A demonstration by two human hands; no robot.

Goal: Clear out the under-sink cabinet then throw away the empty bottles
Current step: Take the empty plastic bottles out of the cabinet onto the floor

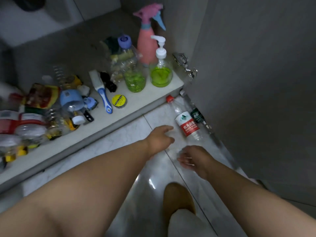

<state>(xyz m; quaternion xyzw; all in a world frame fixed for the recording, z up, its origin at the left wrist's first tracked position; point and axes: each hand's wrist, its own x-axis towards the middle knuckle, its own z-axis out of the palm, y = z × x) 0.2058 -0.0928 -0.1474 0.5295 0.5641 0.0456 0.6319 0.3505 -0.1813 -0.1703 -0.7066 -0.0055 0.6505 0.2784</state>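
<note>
Where legible, "NONGFU SPRING" on bottle [187, 123]

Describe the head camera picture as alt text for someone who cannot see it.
A person's left hand and right hand reach down toward a clear red-labelled water bottle lying on the tiled floor by an open cabinet. On the cabinet's shelf stand a pink spray bottle, a green soap pump and jumbled bottles.

The light is dim and grey, with muted colours. A white glare streak on the glossy pale marble floor tiles [152, 183] reflects light from above. Motion blur smears the fingers of the right hand [193, 159]. The cluttered white cabinet shelf [145, 97] bows with wide-angle distortion, and its left end is soft.
</note>
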